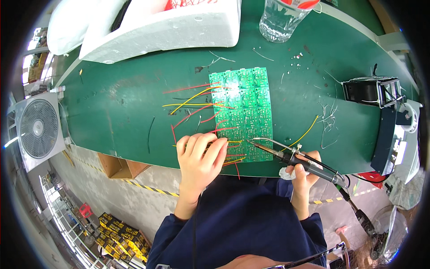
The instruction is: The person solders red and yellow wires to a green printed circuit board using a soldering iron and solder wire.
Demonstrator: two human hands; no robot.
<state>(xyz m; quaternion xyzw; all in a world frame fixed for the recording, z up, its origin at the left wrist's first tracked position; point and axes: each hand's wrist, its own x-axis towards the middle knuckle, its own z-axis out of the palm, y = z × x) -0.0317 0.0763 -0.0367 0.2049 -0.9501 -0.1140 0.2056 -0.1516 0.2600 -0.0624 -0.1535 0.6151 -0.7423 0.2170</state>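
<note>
A green circuit board panel (pixel 261 104) lies on the table, with red and yellow wires attached along its left side. My left hand (pixel 197 162) rests at the panel's lower left. Its fingers are pinched on a thin yellow wire (pixel 235 141), whose end lies on the board. In my right hand (pixel 306 175) is a soldering iron (pixel 309 167) with a thin metal tube alongside it. The iron's tip meets the board close to the yellow wire's end; exact contact is too small to make out. A crumpled white tissue (pixel 286 173) sits by the right hand.
On the green table (pixel 121 103) stand a white foam box (pixel 179 33) and a clear plastic cup (pixel 280 24). At the right are a black holder (pixel 363 91) and a dark boxy unit (pixel 384 141). Wire scraps (pixel 329 117) lie nearby. A fan (pixel 38 127) is at far left.
</note>
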